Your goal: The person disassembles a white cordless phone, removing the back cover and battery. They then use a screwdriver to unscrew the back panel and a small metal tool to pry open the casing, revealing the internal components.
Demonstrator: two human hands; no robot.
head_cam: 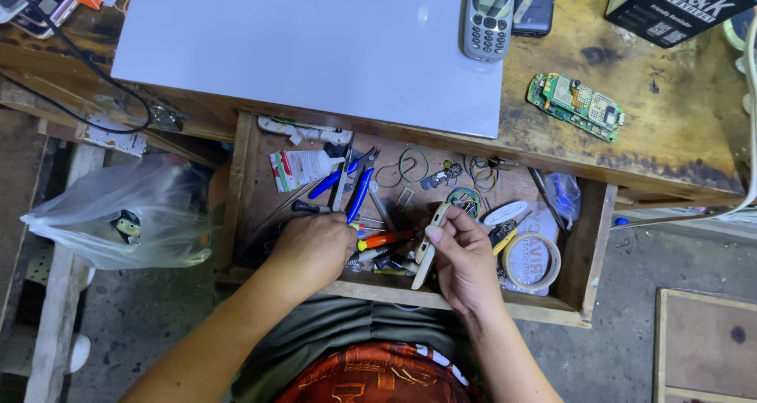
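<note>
the left hand (314, 249) is curled down among screwdrivers (378, 241) in the open wooden drawer (587, 245); what it grips, i cannot tell. the right hand (465, 257) pinches a beige phone casing (430, 245) over the drawer. beyond lie blue-handled pliers (347, 184), then a white board (307, 40), keypad phone (489, 16) and green circuit board (576, 105).
</note>
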